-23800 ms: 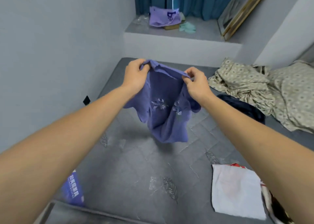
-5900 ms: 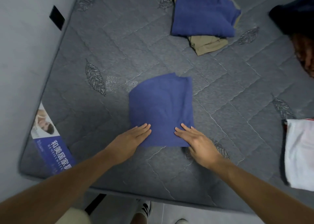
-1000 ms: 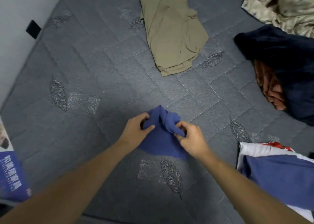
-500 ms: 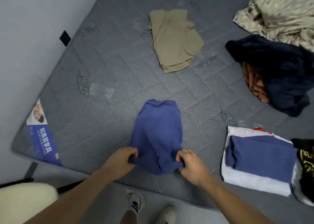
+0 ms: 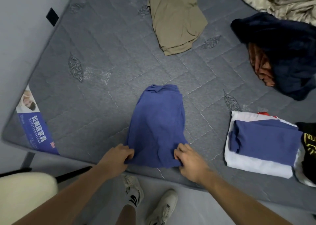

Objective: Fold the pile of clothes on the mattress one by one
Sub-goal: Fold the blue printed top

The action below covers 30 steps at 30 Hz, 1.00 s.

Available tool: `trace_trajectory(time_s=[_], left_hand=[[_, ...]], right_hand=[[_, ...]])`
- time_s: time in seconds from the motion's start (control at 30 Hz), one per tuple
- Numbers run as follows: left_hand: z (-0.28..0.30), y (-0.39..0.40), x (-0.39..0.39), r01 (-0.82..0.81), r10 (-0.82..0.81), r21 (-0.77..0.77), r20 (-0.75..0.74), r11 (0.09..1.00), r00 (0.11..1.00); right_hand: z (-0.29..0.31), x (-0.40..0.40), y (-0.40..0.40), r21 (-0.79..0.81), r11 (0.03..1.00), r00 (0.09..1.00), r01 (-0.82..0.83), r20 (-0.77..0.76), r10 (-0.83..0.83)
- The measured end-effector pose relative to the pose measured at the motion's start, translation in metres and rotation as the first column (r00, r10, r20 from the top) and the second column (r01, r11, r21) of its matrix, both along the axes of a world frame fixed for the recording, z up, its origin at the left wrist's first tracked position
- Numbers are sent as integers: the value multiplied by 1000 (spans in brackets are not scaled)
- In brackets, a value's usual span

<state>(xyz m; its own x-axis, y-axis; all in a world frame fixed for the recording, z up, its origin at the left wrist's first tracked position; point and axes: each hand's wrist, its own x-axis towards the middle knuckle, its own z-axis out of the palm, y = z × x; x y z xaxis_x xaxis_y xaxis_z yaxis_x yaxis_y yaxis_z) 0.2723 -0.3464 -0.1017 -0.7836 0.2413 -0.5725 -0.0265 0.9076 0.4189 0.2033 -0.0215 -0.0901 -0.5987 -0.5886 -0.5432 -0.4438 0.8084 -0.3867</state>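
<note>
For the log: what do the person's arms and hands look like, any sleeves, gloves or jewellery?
Both forearms are bare, with no sleeves in view. The left hand and right hand wear no gloves, and no watch or bracelet shows on either wrist. Any ring is too small to tell.

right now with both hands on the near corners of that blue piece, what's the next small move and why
Probably lift the near edge and fold it away, onto the far half. The left hand and right hand each pinch a near corner of the blue garment, which lies spread long on the mattress, bigger than the folded blue one on the stack.

The blue garment (image 5: 156, 127), bunched a second ago, now lies spread flat.
</note>
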Motion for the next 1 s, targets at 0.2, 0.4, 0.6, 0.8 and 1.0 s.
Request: trace_trajectory(time_s=[0.2, 0.4, 0.6, 0.8, 1.0], left_hand=[[-3, -3, -5, -167, 175, -99, 84, 981, 981], [-38, 0, -60, -609, 602, 136, 91, 781, 793], [-69, -4, -144, -681, 700, 276, 42, 678, 713], [-63, 11, -229, -620, 691, 444, 4, 646, 723], [-52, 19, -264, -568, 587, 442, 110, 694, 802]], right_hand=[[3, -4, -43, -73, 996, 964, 46, -257, -63], [-47, -64, -95, 30, 998, 982, 58, -184, -52], [-76, -123, -76, -5, 934, 884, 358, -322, -341], [-62, -169, -92, -154, 867, 808, 474, -315, -498], [-54, -199, -97, -86, 834, 791, 544, -279, -545]])
